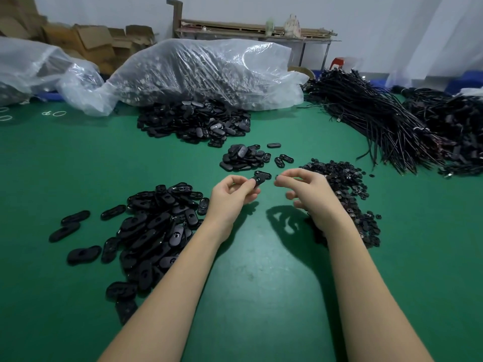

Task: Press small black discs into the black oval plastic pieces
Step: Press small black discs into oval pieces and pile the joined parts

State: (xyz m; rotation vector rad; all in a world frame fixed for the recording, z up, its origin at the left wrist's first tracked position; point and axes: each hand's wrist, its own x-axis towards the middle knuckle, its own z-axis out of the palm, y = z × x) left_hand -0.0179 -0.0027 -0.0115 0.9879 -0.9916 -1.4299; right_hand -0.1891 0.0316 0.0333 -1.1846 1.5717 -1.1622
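The left hand (232,197) pinches one black oval piece (261,178) above the green table (261,270), and the right hand (305,194), just apart at 3 o'clock, has its fingertips (281,180) pinched together; I cannot tell if they hold a disc. A pile of small discs (345,178) lies under the right hand. A big pile of oval pieces (154,228) lies at 8 o'clock, and a small pile (244,158) at 12 o'clock.

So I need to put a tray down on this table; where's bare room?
Bare green mat far left, beyond the near pile of ovals, and the strip between the forearms. Right side is crowded: disc pile, cable bundles.
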